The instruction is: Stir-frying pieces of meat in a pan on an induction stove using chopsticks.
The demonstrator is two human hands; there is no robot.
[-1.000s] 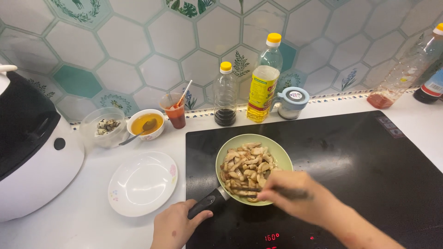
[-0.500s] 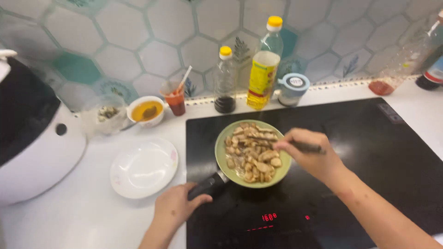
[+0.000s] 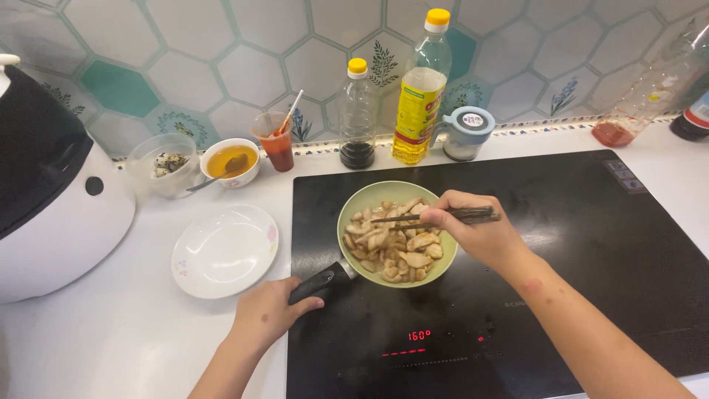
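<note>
While we steady green pan (image 3: 369, 198) on black cooktop (image 3: 591, 244), left hand (image 3: 267, 316) clenched round near-left black handle (image 3: 322, 281). Right hand (image 3: 476, 233) pinches dark chopsticks (image 3: 432, 217) over pale meat pieces (image 3: 391, 240): soft, likely slippery, so we judge light grip mid-piece best.

This is a home kitchen. A black induction hob (image 3: 591, 244) with a lit red readout is set into a white worktop (image 3: 111, 340), and a small green frying pan (image 3: 369, 198) of sliced food sits on it. Behind runs a hexagon-tiled backsplash (image 3: 185, 66) in white and teal. Along the wall stand a bottle of yellow cooking oil (image 3: 422, 96), a bottle of dark sauce (image 3: 357, 118), a bowl of orange sauce (image 3: 230, 161) and a lidded jar (image 3: 467, 133). A white and black rice cooker (image 3: 52, 192) stands at the left beside a white plate (image 3: 225, 250).
</note>
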